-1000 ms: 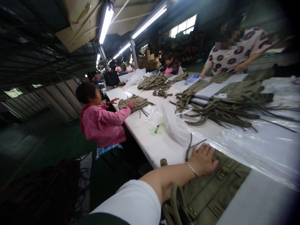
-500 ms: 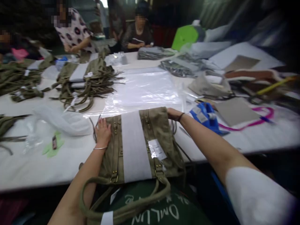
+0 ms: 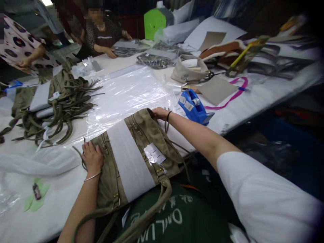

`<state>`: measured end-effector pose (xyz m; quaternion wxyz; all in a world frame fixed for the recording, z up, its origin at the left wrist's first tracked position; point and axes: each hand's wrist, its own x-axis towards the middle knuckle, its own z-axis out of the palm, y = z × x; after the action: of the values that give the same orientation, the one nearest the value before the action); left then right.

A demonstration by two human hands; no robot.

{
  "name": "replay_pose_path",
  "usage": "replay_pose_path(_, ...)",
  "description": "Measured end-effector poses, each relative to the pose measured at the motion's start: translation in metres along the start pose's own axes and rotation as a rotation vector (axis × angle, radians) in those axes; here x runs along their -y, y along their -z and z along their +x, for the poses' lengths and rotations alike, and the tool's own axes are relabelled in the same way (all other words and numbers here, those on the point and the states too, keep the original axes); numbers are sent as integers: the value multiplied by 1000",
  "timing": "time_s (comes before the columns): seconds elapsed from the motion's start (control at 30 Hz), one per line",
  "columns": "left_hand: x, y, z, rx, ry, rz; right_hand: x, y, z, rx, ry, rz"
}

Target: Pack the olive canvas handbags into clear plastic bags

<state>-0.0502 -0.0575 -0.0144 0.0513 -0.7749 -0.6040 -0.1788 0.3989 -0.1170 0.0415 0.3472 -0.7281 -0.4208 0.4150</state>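
An olive canvas bag [image 3: 164, 148] lies flat on the white table [image 3: 63, 195] in front of me, with a white paper band [image 3: 128, 158] across its middle and a small tag [image 3: 154, 153] on it. My left hand [image 3: 92, 157] rests flat on the bag's left end, fingers spread, a thin bracelet on the wrist. My right hand [image 3: 159, 113] curls round the bag's far right corner and grips its edge. The bag's long handle [image 3: 141, 219] hangs over the table edge toward my green apron.
A clear plastic sheet [image 3: 126, 92] lies beyond the bag. A blue tape dispenser [image 3: 194, 108] stands just right of my right hand. A pile of olive bags and straps [image 3: 58, 108] lies at the left. People work across the table at the top left.
My head has swung right, from the long table and seated workers to the bag before me. My right hand has come onto the bag's far corner. The left hand stays on the bag.
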Motion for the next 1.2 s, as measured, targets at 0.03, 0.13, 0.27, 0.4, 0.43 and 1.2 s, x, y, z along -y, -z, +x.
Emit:
replay_pose_path(0.03, 2, -2, 1, 4, -1, -5, -2, -3, 1, -33, 3, -19)
replay_pose_path(0.13, 7, -4, 2, 7, -11, -1, -11, -14, 8, -114, 8, -119)
replay_pose_path(0.27, 8, -3, 3, 2, -27, 12, -19, -20, 14, -210, 77, -418)
replay_pose_path(0.4, 5, -2, 2, -6, -40, 10, -11, -7, 4, -170, -32, -448)
replay_pose_path(0.43, 4, -2, 2, -11, -38, 10, -6, -4, -4, -211, -35, -431)
replay_pose_path(1.2, -1, 2, 1, -21, -24, -37, -5, -55, -157, -268, 142, -362)
